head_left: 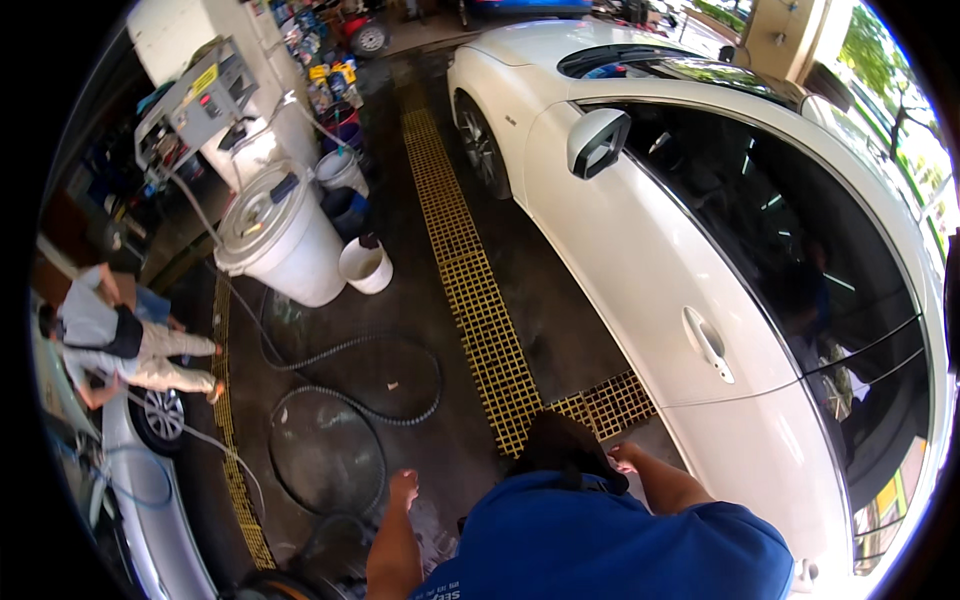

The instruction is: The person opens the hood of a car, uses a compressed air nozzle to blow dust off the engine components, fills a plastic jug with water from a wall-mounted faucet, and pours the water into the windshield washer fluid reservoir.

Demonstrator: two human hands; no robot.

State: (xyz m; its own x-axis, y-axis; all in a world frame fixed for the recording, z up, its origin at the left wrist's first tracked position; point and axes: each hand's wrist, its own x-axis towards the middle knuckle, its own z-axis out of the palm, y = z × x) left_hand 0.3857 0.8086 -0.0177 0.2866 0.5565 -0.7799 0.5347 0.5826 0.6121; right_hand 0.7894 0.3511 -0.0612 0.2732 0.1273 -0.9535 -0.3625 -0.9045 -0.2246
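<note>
My left hand (404,487) hangs beside my body with its fingers curled in, and no object shows in it. It hangs over the dark wet floor, close to a looped dark hose (385,420). On the other side, my right hand (626,458) is lowered next to the white car (620,270), its fingers also curled and no object visible. Whether that hand touches the car I cannot tell. The car's door handle (710,345) lies farther ahead to the right, and its side mirror (598,143) sticks out toward the front.
Yellow floor grating (490,345) runs ahead. A large lidded white bin (290,240), a white bucket (366,266) and a grey machine (212,100) stand ahead on the left. At far left, a person (110,325) is beside a silver car (155,510).
</note>
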